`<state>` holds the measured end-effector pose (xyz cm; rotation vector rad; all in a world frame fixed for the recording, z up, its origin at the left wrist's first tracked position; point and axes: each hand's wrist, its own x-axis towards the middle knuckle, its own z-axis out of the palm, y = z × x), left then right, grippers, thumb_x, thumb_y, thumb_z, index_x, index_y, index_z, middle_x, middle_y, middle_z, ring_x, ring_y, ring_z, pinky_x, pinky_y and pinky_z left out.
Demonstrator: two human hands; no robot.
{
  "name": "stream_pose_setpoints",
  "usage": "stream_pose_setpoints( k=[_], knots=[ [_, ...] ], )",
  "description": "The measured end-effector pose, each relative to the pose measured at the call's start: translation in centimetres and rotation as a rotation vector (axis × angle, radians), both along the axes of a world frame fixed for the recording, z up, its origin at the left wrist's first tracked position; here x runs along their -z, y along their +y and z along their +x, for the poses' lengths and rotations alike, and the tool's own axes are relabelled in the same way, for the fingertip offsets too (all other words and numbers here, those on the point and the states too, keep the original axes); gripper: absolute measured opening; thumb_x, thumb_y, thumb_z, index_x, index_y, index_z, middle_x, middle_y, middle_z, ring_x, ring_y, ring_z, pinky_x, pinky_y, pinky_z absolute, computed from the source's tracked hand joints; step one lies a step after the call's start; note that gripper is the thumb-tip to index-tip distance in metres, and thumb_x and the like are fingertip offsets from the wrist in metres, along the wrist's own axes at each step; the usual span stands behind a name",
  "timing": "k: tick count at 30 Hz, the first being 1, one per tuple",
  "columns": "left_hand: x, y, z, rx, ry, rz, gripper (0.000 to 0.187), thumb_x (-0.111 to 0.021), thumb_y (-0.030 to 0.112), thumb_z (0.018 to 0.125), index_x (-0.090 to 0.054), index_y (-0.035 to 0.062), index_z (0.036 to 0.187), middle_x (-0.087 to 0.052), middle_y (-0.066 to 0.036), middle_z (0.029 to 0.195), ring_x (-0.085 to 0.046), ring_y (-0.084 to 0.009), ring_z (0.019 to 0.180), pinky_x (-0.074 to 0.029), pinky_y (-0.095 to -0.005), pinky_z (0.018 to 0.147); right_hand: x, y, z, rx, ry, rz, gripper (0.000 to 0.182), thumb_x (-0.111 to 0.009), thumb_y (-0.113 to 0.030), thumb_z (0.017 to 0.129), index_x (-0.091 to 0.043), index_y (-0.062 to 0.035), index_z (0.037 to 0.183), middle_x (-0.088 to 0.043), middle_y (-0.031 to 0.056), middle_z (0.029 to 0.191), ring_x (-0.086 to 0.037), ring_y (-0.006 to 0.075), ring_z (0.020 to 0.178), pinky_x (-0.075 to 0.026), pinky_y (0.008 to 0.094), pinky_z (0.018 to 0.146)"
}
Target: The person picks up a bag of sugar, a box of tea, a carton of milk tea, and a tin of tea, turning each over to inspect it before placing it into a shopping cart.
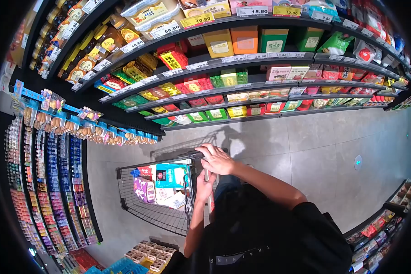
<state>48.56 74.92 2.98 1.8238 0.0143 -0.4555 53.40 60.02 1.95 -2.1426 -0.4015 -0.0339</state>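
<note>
A black wire shopping cart point(153, 211) stands on the grey floor at centre left. Its handle point(210, 201) runs just in front of my body. My left hand point(205, 185) is closed round this handle. Farther up, my right hand point(217, 160) lies over the handle's upper end, palm down, with its fingers stretched out and somewhat apart. The two hands are close together. Inside the cart are a blue package point(170, 176), a purple and white package point(144, 190), a red package point(145, 171) and a white package point(174, 200).
Long shelves point(201, 61) of boxed and bagged goods curve across the top. More shelving point(55, 182) stands at the left, below a blue rack point(84, 125) of hanging packs. Trays of small boxes point(153, 256) are at the bottom, and another shelf point(374, 237) is at the lower right.
</note>
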Motion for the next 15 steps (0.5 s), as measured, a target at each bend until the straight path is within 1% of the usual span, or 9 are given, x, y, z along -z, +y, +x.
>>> stream_pose_setpoints(
  k=[2, 3, 7, 9, 10, 11, 12, 15],
  knots=[
    [0.6, -0.3, 0.2, 0.010, 0.043, -0.045, 0.025, -0.063, 0.012, 0.092, -0.063, -0.0004, 0.114, -0.069, -0.005, 0.097, -0.058, -0.0115, 0.090, -0.047, -0.0295, 0.083, 0.1, -0.4, 0.1, 0.006, -0.018, 0.002, 0.054, -0.053, -0.025, 0.094, -0.034, -0.0122, 0.143, -0.038, 0.0183, 0.136, -0.046, 0.0378, 0.125, -0.036, 0.0479, 0.106],
    [0.9, -0.3, 0.4, 0.024, 0.012, -0.029, 0.025, -0.063, 0.013, 0.092, -0.063, -0.0004, 0.113, -0.069, -0.004, 0.096, -0.058, -0.0114, 0.089, -0.047, -0.0295, 0.083, 0.2, -0.6, 0.2, -0.001, -0.009, -0.006, 0.054, -0.053, -0.026, 0.094, -0.034, -0.0124, 0.143, -0.038, 0.0182, 0.136, -0.046, 0.0378, 0.125, -0.037, 0.0478, 0.106],
    [0.5, -0.2, 0.5, 0.040, 0.017, -0.047, 0.024, -0.064, 0.014, 0.092, -0.063, -0.0001, 0.112, -0.069, -0.005, 0.095, -0.059, -0.0121, 0.089, -0.047, -0.0297, 0.083, 0.1, -0.6, 0.3, -0.021, 0.022, -0.010, 0.054, -0.052, -0.027, 0.095, -0.034, -0.0128, 0.144, -0.037, 0.0182, 0.137, -0.046, 0.0375, 0.125, -0.037, 0.0480, 0.105],
    [0.6, 0.0, 0.4, 0.018, 0.022, 0.018, 0.025, -0.065, 0.015, 0.091, -0.062, -0.0005, 0.111, -0.068, -0.006, 0.096, -0.059, -0.0128, 0.090, -0.047, -0.0298, 0.084, -0.3, -0.8, 0.2, -0.032, 0.030, -0.011, 0.053, -0.051, -0.027, 0.096, -0.034, -0.0129, 0.144, -0.037, 0.0182, 0.137, -0.046, 0.0372, 0.125, -0.036, 0.0482, 0.106],
    [0.3, -0.2, 0.4, -0.007, -0.014, -0.014, 0.028, -0.065, 0.016, 0.091, -0.061, -0.0012, 0.112, -0.068, -0.008, 0.098, -0.060, -0.0143, 0.090, -0.047, -0.0304, 0.085, -0.5, -0.8, 0.2, -0.043, 0.034, -0.005, 0.053, -0.051, -0.028, 0.096, -0.034, -0.0130, 0.144, -0.037, 0.0183, 0.138, -0.045, 0.0369, 0.125, -0.036, 0.0484, 0.106],
    [0.0, -0.2, 0.3, -0.020, 0.004, 0.004, 0.030, -0.066, 0.016, 0.090, -0.061, -0.0016, 0.113, -0.068, -0.009, 0.098, -0.060, -0.0150, 0.091, -0.047, -0.0306, 0.085, -0.6, -0.8, 0.2, -0.050, 0.041, -0.010, 0.052, -0.049, -0.028, 0.097, -0.034, -0.0130, 0.144, -0.036, 0.0185, 0.139, -0.045, 0.0363, 0.126, -0.035, 0.0486, 0.107],
    [-0.1, -0.1, 0.2, -0.032, 0.020, 0.022, 0.031, -0.067, 0.016, 0.090, -0.060, -0.0021, 0.114, -0.068, -0.010, 0.099, -0.061, -0.0157, 0.091, -0.047, -0.0309, 0.085, -0.8, -1.0, 0.3, -0.090, 0.099, -0.011, 0.053, -0.047, -0.032, 0.099, -0.031, -0.0126, 0.146, -0.034, 0.0199, 0.140, -0.039, 0.0369, 0.132, -0.033, 0.0487, 0.108],
    [-0.6, -0.2, 0.2, -0.029, 0.001, 0.026, 0.032, -0.066, 0.015, 0.089, -0.059, -0.0022, 0.115, -0.068, -0.010, 0.100, -0.061, -0.0162, 0.092, -0.048, -0.0312, 0.085, -1.1, -1.1, 0.1, -0.069, 0.074, 0.013, 0.052, -0.049, -0.032, 0.099, -0.034, -0.0112, 0.144, -0.038, 0.0205, 0.138, -0.042, 0.0369, 0.131, -0.035, 0.0489, 0.107]
  ],
)
